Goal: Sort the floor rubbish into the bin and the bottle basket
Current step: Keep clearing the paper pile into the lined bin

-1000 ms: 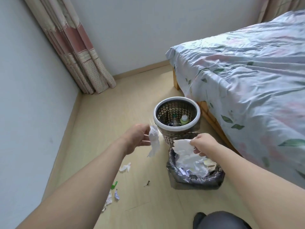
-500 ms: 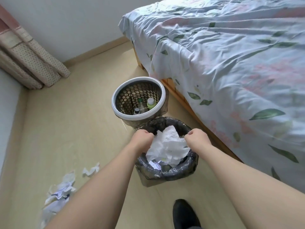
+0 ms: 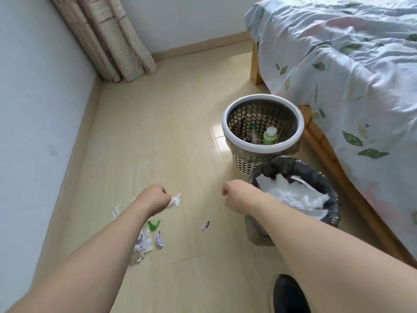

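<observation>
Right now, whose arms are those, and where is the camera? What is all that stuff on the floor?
The arms belong to a person who wears a camera on the head, so you see what they see as they look down. There is no machine, only two bare hands. The left hand has its fingers curled around a small white paper scrap. The right hand is curled too, but nothing shows in it. Beside it stands a bin with a black bag, full of crumpled white paper. Behind that is a basket with holes, holding bottles. More paper bits and a green piece lie on the wooden floor. A bed is on the right.
</observation>
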### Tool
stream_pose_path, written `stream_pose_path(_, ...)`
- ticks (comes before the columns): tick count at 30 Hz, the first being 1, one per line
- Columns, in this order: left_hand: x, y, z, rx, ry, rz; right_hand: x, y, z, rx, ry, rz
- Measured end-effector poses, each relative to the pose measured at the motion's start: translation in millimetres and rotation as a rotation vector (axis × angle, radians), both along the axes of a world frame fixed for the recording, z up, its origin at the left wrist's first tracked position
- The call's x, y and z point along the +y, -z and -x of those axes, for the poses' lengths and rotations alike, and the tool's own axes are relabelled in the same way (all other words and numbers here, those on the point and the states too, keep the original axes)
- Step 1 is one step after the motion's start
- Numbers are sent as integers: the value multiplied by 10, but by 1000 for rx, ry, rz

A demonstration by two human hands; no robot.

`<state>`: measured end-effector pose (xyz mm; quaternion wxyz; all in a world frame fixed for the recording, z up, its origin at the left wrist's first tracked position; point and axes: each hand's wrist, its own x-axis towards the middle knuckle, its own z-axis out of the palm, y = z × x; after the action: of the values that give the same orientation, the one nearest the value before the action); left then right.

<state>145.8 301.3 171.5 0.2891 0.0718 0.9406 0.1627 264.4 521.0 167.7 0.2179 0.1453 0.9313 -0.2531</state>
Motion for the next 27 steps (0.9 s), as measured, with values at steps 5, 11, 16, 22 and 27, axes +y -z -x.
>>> stream_pose_path(5, -517, 799, 139, -136, 42, 90, -725, 830, 416, -153, -155, -36)
stream_pose_path(11, -661, 1680, 486, -108, 168, 204, -895, 1793, 647, -244, -226, -69)
stream_pose_path(16, -368, 2281, 855, 63, 148, 81, -828, 2262, 762, -239, -204, -65)
stream_pose_path(22, -44, 2709, 1004, 522, 447, 404, -887, 2563, 731, -231, -195, -45)
stream_pose_path(27, 64, 2819, 1022, 516, 555, 507, -896, 2506, 778, -343, -144, 10)
